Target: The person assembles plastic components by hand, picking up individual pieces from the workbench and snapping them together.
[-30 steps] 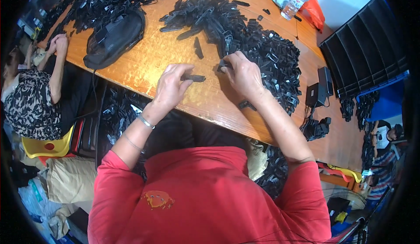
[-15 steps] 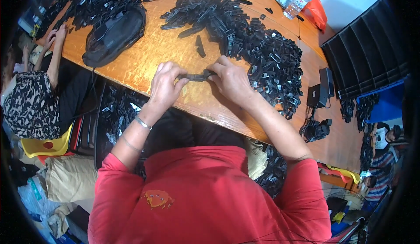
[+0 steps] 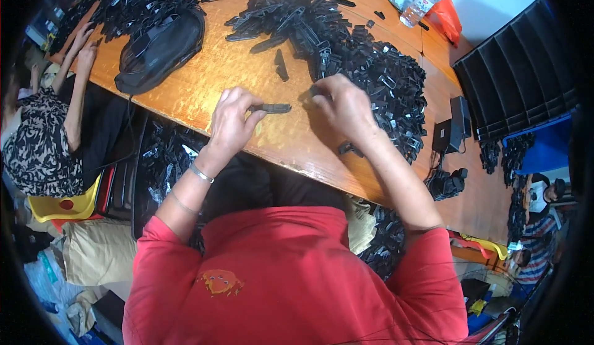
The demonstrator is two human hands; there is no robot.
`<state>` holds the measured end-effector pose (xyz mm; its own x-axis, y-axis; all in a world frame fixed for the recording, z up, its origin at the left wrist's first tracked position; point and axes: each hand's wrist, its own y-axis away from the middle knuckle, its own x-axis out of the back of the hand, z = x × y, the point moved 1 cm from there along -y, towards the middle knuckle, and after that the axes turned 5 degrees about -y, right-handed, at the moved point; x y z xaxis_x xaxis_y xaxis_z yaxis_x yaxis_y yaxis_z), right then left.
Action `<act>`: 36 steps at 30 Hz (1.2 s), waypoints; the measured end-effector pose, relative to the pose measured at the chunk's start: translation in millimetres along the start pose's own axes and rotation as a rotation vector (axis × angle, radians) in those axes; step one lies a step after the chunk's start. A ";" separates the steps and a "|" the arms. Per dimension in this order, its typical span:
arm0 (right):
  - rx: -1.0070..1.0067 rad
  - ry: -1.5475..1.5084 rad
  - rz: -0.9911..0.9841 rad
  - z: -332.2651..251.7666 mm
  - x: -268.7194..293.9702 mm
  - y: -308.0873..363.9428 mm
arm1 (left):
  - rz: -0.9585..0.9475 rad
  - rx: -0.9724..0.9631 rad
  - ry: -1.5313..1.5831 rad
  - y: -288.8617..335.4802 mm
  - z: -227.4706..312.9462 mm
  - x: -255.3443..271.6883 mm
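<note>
Between the thumb and fingers of my left hand (image 3: 232, 117) is a slim black plastic clip (image 3: 275, 108), its free end pointing right above the wooden table (image 3: 247, 66). My right hand (image 3: 342, 100) is a short way to the right of it, apart from the clip. Its fingers are curled together at the left edge of a heap of small black parts (image 3: 390, 82), and I cannot make out what is in them. A single black piece (image 3: 350, 149) lies under my right wrist. Another loose long piece (image 3: 281, 65) rests beyond my hands.
Long black clips (image 3: 272, 20) are heaped at the far middle. A dark mesh bag (image 3: 162, 51) lies to the left, near a co-worker's hands (image 3: 83, 51). A clear bottle (image 3: 419, 8), a black box (image 3: 450, 125) and a blue crate (image 3: 544, 150) stand right.
My right hand has come off the clip's right end and moved right, toward the heap. My left hand keeps its hold almost in place. A black piece now shows under my right wrist.
</note>
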<state>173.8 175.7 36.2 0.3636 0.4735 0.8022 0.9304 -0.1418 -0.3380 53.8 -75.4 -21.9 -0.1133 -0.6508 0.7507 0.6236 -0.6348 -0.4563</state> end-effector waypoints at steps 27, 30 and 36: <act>-0.021 0.153 -0.052 -3.3 -11.1 0.3 | -0.414 0.216 -0.048 37.9 -56.8 145.6; -0.179 0.247 -0.104 11.7 -5.7 -8.9 | -0.267 0.231 -0.028 10.0 -53.0 120.0; -0.176 0.304 -0.163 15.0 -11.4 -5.4 | -0.130 -0.074 -0.171 -69.5 -1.1 11.6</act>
<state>163.9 184.1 21.5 0.1828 0.2267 0.9566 0.9613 -0.2453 -0.1256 8.3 -39.3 18.0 -0.0527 -0.4853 0.8728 0.5528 -0.7420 -0.3792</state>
